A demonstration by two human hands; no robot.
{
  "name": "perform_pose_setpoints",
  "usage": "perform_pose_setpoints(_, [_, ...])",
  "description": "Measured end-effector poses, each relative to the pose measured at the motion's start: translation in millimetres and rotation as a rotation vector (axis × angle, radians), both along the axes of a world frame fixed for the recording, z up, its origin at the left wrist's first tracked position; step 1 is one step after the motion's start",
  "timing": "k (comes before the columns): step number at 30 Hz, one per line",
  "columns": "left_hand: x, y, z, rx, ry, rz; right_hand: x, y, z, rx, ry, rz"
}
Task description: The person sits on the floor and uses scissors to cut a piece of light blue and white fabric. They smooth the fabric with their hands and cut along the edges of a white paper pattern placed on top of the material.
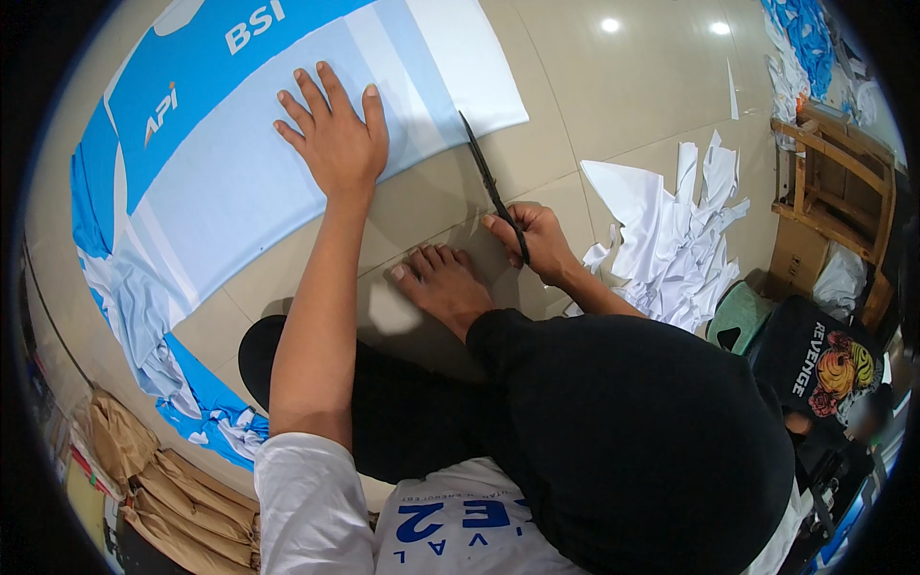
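Note:
My left hand (337, 144) lies palm down with fingers spread on a large printed fabric piece (235, 163) on the floor, bright blue with lettering above pale blue and white bands. My right hand (541, 244) grips black scissors (491, 182), whose long blades point toward the fabric's lower edge near the white band, their tips at that edge. Whether they touch the cloth I cannot tell. My bare foot (436, 287) rests on the tiles between my hands.
White scraps (647, 240) lie right of the scissors. Blue-and-white cloth (201, 383) curves down the left beside brown folded material (163, 479). A wooden frame (843, 158), cardboard box (795, 254) and black printed item (805, 355) are at right, with more cloth (805, 48) behind.

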State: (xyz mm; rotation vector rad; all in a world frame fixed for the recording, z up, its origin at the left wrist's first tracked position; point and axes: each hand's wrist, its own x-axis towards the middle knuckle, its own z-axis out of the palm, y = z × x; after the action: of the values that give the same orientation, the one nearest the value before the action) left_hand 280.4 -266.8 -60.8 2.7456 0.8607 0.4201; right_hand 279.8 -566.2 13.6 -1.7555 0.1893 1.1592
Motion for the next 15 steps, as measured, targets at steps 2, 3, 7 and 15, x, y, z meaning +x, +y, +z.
perform_pose_setpoints(2, [0.4,-0.6,0.5,-0.01,0.0,0.003,-0.7,-0.7,-1.5,-0.001,-0.013,0.006])
perform_pose_setpoints(3, [0.2,-0.1,-0.1,-0.008,0.001,0.001,-0.5,-0.6,-1.8,-0.001,-0.019,0.007])
perform_pose_setpoints(7, [0.3,0.5,-1.2,-0.002,0.005,-0.001,0.2,-3.0,-5.3,-0.006,-0.034,0.024])
perform_pose_setpoints(15, [-0.5,0.8,-1.8,0.005,0.011,0.003,-0.1,-1.5,-3.2,-0.034,-0.007,0.021])
